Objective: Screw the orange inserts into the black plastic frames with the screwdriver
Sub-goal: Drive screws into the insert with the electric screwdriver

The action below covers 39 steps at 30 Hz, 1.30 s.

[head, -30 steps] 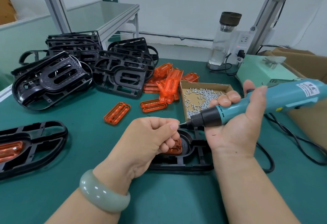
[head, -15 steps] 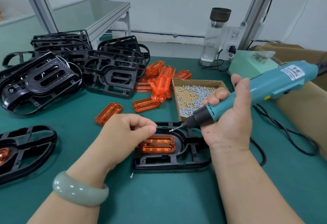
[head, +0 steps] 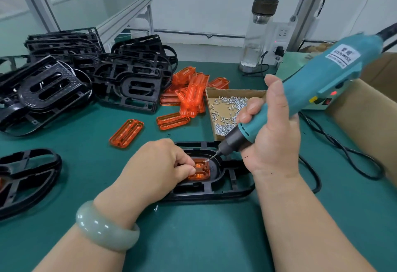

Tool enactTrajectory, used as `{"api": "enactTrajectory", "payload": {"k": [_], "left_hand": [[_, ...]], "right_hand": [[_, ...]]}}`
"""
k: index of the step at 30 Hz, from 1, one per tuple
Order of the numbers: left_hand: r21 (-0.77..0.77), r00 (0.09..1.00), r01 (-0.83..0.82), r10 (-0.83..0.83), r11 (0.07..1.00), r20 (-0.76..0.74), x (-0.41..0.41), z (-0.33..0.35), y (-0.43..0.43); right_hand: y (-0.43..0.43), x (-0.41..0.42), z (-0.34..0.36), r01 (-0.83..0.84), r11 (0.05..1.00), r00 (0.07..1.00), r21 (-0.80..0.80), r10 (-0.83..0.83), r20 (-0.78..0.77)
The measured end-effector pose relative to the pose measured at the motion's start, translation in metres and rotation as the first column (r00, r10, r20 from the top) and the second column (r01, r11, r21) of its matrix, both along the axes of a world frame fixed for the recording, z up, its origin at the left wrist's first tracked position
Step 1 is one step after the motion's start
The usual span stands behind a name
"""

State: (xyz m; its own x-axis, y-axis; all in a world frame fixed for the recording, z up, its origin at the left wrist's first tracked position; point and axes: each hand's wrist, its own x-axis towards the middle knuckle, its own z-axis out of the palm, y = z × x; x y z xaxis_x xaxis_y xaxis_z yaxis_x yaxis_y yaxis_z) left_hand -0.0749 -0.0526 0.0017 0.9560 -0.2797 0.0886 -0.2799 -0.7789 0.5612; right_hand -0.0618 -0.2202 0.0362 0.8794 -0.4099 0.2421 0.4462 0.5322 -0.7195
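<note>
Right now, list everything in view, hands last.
worked frame: one, black, centre of the mat
orange insert: one, orange, seated in that frame
screwdriver: one, teal, tip at the insert
loose inserts: a pile plus two apart, orange, behind the frame
other frames: a stack, black, far left; one more at left edge
screw box: one, cardboard, right of the pile, holding silver screws
stray screw: one, silver, mat before the frame
bottle: one, clear, dark cap, back
bracelet: one, pale green, left wrist
left hand: fingers curled on the insert
right hand: grips the screwdriver
</note>
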Motion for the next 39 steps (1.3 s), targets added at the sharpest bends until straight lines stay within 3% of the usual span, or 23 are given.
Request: {"api": "enactTrajectory", "payload": {"k": [39], "left_hand": [[-0.030, 1.000, -0.016, 0.016, 0.999, -0.015, -0.0027, -0.0015, -0.0014]], "right_hand": [[0.0049, -0.0018, 0.0033, -0.091, 0.964, 0.990, -0.248, 0.115, 0.082]]}}
